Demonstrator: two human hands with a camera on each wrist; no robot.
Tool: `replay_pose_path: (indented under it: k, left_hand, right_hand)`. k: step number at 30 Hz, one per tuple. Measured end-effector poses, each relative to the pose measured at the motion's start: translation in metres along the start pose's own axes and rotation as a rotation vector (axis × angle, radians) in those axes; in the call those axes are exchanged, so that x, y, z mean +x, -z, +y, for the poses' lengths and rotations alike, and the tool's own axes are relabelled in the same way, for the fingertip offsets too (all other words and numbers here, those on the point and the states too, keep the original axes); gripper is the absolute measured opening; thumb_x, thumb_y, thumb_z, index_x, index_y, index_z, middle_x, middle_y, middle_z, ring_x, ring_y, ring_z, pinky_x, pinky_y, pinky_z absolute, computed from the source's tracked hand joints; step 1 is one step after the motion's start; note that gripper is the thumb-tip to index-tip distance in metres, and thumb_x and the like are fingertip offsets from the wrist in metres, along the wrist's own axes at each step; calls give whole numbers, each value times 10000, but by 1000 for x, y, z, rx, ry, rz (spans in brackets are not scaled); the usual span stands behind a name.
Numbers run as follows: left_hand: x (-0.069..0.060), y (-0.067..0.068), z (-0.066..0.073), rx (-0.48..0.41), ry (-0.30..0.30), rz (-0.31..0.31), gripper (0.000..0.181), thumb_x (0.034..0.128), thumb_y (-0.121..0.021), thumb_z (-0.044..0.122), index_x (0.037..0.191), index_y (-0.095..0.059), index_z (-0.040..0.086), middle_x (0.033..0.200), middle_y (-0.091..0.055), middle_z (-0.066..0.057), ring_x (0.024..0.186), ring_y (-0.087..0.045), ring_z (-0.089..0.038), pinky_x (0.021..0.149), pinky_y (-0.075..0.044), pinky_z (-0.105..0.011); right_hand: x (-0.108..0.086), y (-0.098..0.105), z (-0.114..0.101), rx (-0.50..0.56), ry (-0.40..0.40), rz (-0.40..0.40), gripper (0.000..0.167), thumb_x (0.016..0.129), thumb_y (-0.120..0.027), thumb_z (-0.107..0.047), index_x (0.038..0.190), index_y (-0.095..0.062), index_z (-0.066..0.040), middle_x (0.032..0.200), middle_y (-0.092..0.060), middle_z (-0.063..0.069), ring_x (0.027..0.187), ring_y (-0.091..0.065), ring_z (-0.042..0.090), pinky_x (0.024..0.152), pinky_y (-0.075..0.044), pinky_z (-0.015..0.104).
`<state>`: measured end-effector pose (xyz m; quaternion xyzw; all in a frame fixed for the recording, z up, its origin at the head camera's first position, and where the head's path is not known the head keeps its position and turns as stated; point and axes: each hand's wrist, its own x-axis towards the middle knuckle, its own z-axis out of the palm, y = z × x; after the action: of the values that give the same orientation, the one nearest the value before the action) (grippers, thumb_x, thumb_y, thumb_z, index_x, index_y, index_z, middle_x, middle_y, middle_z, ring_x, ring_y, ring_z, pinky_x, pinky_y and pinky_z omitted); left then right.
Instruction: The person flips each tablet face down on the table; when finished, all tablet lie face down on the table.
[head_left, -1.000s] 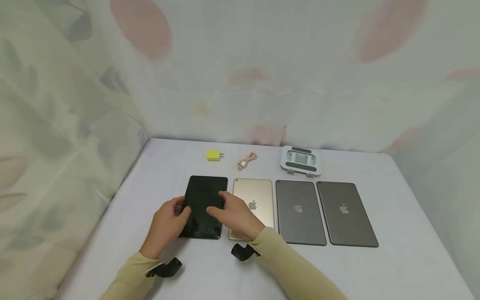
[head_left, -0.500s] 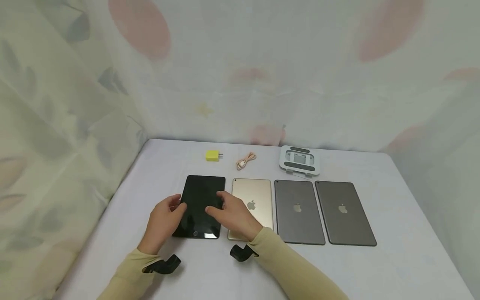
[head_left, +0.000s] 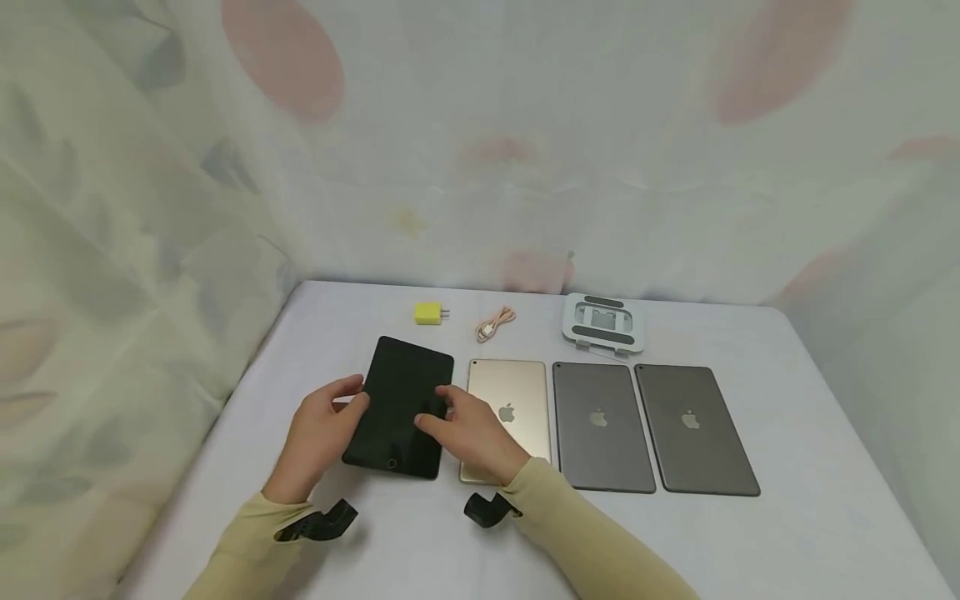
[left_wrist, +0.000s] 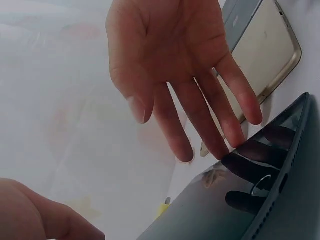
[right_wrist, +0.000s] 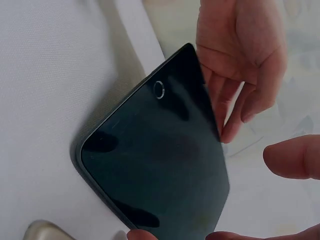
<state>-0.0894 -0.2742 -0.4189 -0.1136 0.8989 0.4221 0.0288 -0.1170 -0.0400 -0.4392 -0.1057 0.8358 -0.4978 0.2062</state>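
Note:
A black tablet (head_left: 401, 408) is screen up and tilted, its left side raised off the white tabletop. My left hand (head_left: 318, 429) holds that raised left edge, the fingers reaching behind it in the right wrist view. By the opposite edge is my right hand (head_left: 476, 429), its fingers extended and thumb apart over the screen; fingertips (right_wrist: 142, 235) meet the tablet's lower edge in the right wrist view. Beside it a gold tablet (head_left: 510, 392) lies back up, partly covered by the right hand. Two grey tablets, one (head_left: 602, 442) and another (head_left: 697, 450), lie back up further right.
Behind the tablets lie a yellow charger plug (head_left: 428, 313), a coiled pinkish cable (head_left: 495, 323) and a folded white-and-grey stand (head_left: 603, 323). Patterned curtains (head_left: 495, 150) enclose the back and sides of the white table (head_left: 810, 433).
The black tablet, flat before, is now tilted up at its left side. My left hand has shifted left and up with that edge. The right hand has stayed nearly still.

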Motion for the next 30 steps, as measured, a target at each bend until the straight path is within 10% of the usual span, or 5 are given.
replay_pose_path:
  k: [23, 30]
  left_hand:
    - [-6, -5, 29, -25, -130, 51, 439, 1102, -558, 264, 1509, -642, 121, 1467, -703, -84, 1228, -697, -291, 919, -568, -367]
    - [-6, -7, 34, -33, -153, 25, 436, 1105, -555, 244, 1517, -635, 127, 1457, -709, -69, 1218, -699, -288, 955, -575, -413]
  right_hand:
    - [5, 2, 3, 126, -36, 7, 929, 936, -727, -645, 1617, -470, -67, 1574, -589, 179, 1423, -610, 351, 1081, -581, 497]
    - [6, 3, 2, 207, -49, -23, 934, 937, -748, -616, 1618, -456, -47, 1583, -564, 199, 1207, -737, 317, 975, -640, 453]
